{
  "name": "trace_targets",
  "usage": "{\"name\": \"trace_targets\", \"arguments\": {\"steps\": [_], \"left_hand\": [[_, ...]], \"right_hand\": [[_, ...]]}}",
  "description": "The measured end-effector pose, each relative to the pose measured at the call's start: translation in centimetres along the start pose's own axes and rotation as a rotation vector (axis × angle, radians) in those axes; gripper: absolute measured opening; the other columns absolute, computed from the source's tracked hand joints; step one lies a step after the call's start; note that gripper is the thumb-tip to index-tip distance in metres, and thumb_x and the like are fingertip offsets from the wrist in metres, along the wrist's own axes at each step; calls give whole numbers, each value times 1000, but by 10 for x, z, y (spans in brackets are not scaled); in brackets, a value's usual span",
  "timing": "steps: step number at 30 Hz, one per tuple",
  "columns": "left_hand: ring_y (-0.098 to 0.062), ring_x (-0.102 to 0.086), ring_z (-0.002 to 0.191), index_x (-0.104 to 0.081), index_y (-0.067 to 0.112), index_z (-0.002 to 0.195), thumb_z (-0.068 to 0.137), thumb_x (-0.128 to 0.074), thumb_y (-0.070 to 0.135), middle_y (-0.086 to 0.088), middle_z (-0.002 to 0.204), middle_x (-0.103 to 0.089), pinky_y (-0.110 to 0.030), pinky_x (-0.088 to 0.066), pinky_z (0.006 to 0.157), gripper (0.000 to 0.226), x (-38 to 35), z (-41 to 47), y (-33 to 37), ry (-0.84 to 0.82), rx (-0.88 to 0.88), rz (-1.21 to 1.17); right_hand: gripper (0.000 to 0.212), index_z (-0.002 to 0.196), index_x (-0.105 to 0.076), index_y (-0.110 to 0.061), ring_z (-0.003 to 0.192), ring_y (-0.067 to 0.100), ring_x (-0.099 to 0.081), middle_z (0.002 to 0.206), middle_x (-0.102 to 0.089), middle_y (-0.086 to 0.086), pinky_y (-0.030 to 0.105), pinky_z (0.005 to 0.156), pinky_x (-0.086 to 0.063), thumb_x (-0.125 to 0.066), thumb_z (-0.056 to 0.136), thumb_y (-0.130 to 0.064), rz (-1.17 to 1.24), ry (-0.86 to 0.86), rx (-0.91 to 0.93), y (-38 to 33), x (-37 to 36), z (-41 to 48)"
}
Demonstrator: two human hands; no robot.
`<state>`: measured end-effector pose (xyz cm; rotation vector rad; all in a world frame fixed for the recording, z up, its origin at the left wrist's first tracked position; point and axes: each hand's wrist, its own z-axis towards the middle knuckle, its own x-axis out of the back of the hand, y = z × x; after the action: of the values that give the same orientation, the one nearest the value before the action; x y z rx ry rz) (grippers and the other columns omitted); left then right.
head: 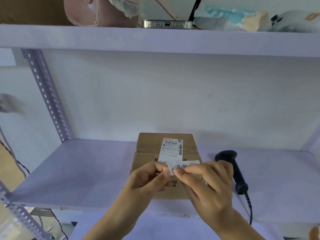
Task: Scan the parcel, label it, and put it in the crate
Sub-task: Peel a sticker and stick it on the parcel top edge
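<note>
A brown cardboard parcel (150,149) lies flat on the pale shelf board (86,170), with a white shipping slip with barcodes (171,149) stuck on its top. Just above the parcel's near half I hold a small white label (180,166) printed with black characters. My left hand (147,179) pinches its left edge with thumb and forefinger. My right hand (207,182) pinches it from the right. A black handheld barcode scanner (232,167) lies on the shelf to the right of the parcel, its cable trailing over the front edge. No crate is in view.
The upper shelf (155,40) carries a pink bag (83,13), a phone (167,24) lying flat and packaged goods. A perforated metal upright (46,96) stands at the left. Cables hang at the lower left.
</note>
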<state>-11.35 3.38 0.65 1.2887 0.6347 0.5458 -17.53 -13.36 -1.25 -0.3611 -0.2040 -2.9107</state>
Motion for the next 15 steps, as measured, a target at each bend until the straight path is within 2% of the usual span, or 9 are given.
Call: {"name": "trace_targets", "arguments": {"steps": [5,9,12,15], "left_hand": [[-9,-62,80,-71,22,78,76,-64,46,7,79,-66,-22,-53,75,25,2,0,-2,-5,11,-11],[-8,-59,76,-70,22,74,75,-65,46,5,73,-65,-17,-52,75,24,0,1,-2,4,2,5],[-8,-59,75,-70,23,73,75,-65,45,5,73,-64,-17,-52,73,23,0,1,-2,1,-3,10],[-9,-60,76,-69,22,73,75,-65,45,5,74,-64,-18,-52,73,23,-2,2,-3,4,-8,1]], "right_hand": [[25,96,-65,-24,74,13,-49,72,-75,-1,38,60,-39,-78,77,-14,-9,-5,-9,0,1,1],[24,94,-69,-24,74,13,-49,72,-75,-1,39,60,-39,-79,75,-13,-17,-14,-12,1,2,1],[12,81,-81,-19,73,14,-49,71,-74,-1,38,61,-38,-80,73,-11,-24,-32,-18,2,3,1],[8,77,-83,-18,73,14,-49,71,-74,-1,38,61,-38,-80,75,-11,-36,-32,-17,2,4,1]]}}
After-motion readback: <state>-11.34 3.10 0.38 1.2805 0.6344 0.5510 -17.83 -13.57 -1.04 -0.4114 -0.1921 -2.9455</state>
